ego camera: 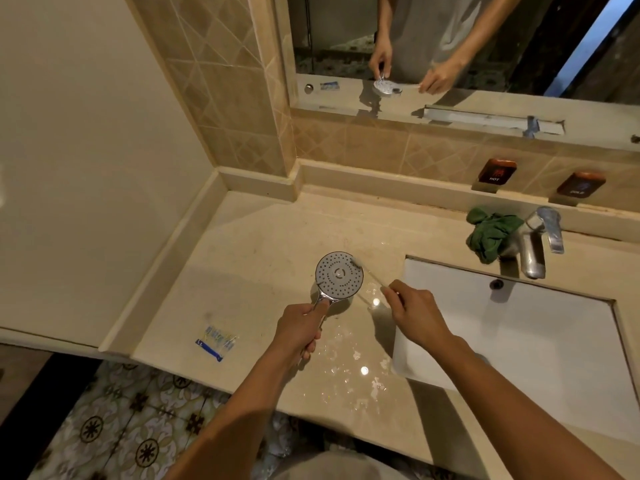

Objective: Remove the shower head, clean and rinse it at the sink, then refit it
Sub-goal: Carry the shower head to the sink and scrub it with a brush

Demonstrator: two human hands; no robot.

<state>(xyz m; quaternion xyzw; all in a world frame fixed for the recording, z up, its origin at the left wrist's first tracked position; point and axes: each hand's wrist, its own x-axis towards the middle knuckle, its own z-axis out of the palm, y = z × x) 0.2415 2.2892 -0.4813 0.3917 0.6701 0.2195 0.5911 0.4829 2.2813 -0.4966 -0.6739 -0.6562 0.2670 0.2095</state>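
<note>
left hand [301, 327] wrapped around the chrome handle of the shower head [339, 273], thumb laid along the top of the handle. right hand [415, 315] pinching the near end of a thin clear brush [372, 277], fingers curled in. brush tip sits on the far-right rim of the spray face. shower head is held face up over the tabletop [259, 244], just left of the sink [519, 327], not in the basin. can't tell if it touches the stone (shadow under it suggests it is lifted).

water puddle [349, 355] spread on the tabletop under and between both forearms, reaching the sink's left edge. small clear packet [216, 342] with blue print lies flat near the front-left edge, well apart from the shower head. patterned floor tiles [104, 420] below the tabletop edge.

sink is white, rectangular, set into the tabletop. chrome faucet [533, 247] behind it, spout over the basin. crumpled green cloth [491, 233] just left of the faucet, touching its base. on the tiled wall behind: hot label [497, 171] and cold label [581, 183], side by side. mirror [450, 29] above reflects both hands and the shower head.
</note>
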